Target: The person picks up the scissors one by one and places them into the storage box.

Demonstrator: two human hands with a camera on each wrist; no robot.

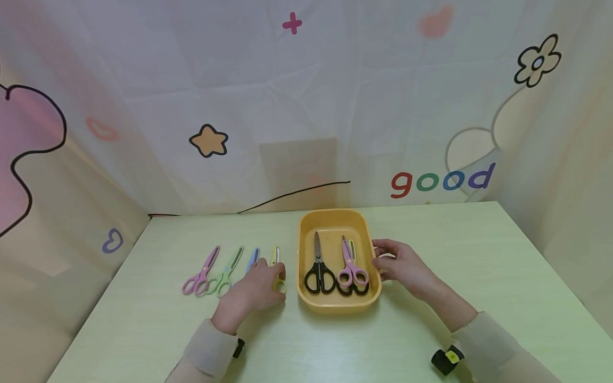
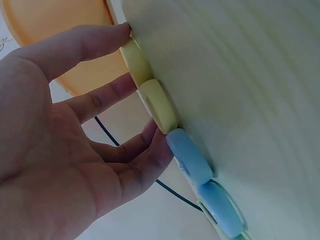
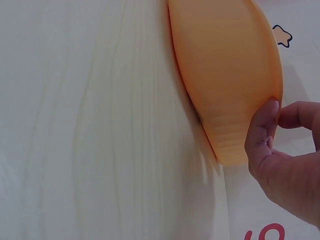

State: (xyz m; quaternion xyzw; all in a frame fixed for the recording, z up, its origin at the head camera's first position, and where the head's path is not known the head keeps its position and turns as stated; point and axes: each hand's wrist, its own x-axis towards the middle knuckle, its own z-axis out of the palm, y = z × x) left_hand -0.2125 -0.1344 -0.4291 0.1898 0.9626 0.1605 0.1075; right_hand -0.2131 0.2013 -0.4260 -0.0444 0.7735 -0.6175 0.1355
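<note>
My left hand (image 1: 258,284) reaches over the yellow scissors (image 2: 161,106) on the table. In the left wrist view its thumb and fingers are spread along the yellow handle loops and touch them. Blue scissors (image 2: 192,159) lie right beside, partly covered by that hand in the head view. With thumb and fingers my right hand (image 1: 404,266) pinches the right wall of a yellow-orange plastic tray (image 1: 340,307). Black-handled scissors (image 1: 318,274) lie in the tray. Next to them, pink scissors (image 1: 351,271) rest on top of another black-handled pair (image 1: 361,290).
Left of my left hand, green scissors (image 1: 230,276) and pink scissors (image 1: 200,279) lie in a row with the others. A patterned curtain (image 1: 230,80) hangs behind the pale wooden table (image 1: 460,239) and along its sides.
</note>
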